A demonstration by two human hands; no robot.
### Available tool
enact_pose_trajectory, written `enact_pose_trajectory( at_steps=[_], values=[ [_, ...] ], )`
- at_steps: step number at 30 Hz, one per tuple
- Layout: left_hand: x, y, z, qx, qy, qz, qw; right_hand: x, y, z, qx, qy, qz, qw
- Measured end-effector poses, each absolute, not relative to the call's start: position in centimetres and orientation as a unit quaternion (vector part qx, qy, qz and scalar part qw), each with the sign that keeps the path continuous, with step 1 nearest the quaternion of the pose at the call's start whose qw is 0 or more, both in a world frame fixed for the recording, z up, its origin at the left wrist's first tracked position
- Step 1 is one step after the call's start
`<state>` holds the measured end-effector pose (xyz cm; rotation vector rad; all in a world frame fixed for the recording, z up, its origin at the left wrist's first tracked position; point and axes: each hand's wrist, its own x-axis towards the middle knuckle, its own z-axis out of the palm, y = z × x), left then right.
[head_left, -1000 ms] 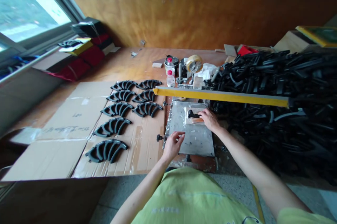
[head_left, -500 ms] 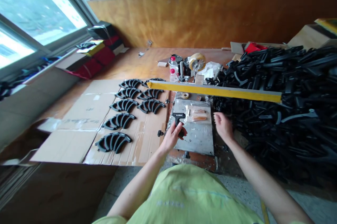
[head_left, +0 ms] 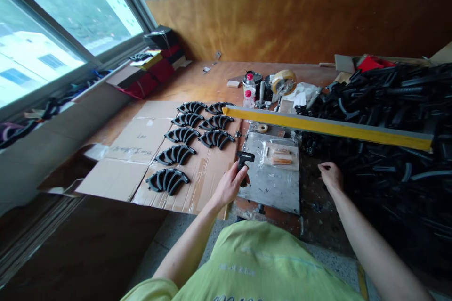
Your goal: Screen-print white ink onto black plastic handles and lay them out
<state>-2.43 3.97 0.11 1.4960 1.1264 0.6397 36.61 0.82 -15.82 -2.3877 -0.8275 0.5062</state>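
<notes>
Handle [head_left: 244, 161] clamped in left hand [head_left: 229, 187] fingers; right hand [head_left: 330, 176] empty, fingers loosely curled. Seven fanned sets [head_left: 192, 138] laid out; large pile [head_left: 388, 117] remains.

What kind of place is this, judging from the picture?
Probably a small workshop: a big pile of black plastic parts, the same parts in rows on flattened cardboard, and a metal plate on a worn wooden bench.

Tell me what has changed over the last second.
The black part left the right hand at the plate's middle; the left hand took hold of it and now holds it at the plate's left edge. The right hand let go and moved right, off the plate toward the black pile. The rows of parts on the cardboard and the yellow bar stayed.
</notes>
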Motion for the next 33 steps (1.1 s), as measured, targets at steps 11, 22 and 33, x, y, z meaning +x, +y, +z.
enact_pose_trajectory(
  at_steps=[11,22,33],
  values=[
    [-2.1,4.5,1.2,0.63,0.452,0.254,0.578,29.6,2.0,-9.3,-0.697,-0.662,0.049,0.271],
    [1.3,3.6,1.8,0.642,0.414,0.263,0.589,25.6,4.7,-9.9,-0.658,-0.724,0.051,0.198],
    [3.4,2.8,3.4,0.63,0.359,0.256,0.639,25.3,4.7,-8.9,-0.647,-0.736,0.067,0.189]
  ],
)
